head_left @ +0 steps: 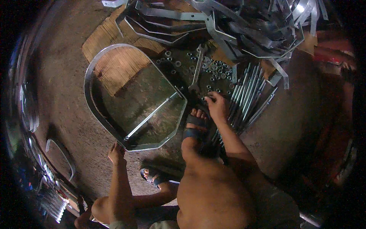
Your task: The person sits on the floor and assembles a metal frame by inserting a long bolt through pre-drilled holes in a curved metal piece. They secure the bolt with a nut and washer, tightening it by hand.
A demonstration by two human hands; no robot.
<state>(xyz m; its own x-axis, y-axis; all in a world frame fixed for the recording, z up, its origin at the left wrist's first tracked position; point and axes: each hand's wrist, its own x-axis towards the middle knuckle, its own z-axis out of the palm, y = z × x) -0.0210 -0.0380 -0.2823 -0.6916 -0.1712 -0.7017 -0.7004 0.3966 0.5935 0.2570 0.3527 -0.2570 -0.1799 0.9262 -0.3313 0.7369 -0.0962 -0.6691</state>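
A large bent metal strap bracket, rounded at one end and angular at the other, stands on the floor in front of me. A metal rod spans its inside from the lower corner to the right side. My left hand is closed at the bracket's lower corner, by the rod's near end. My right hand is beyond my sandalled foot, fingers pinched around what looks like a small metal nut. Just beyond it lies an open-ended wrench. Loose nuts and washers are scattered beside the wrench.
Several metal rods lie bundled right of my right hand. A tangled heap of bent metal straps fills the far right. Cardboard lies partly under the bracket. A loose curved strap rests at the left.
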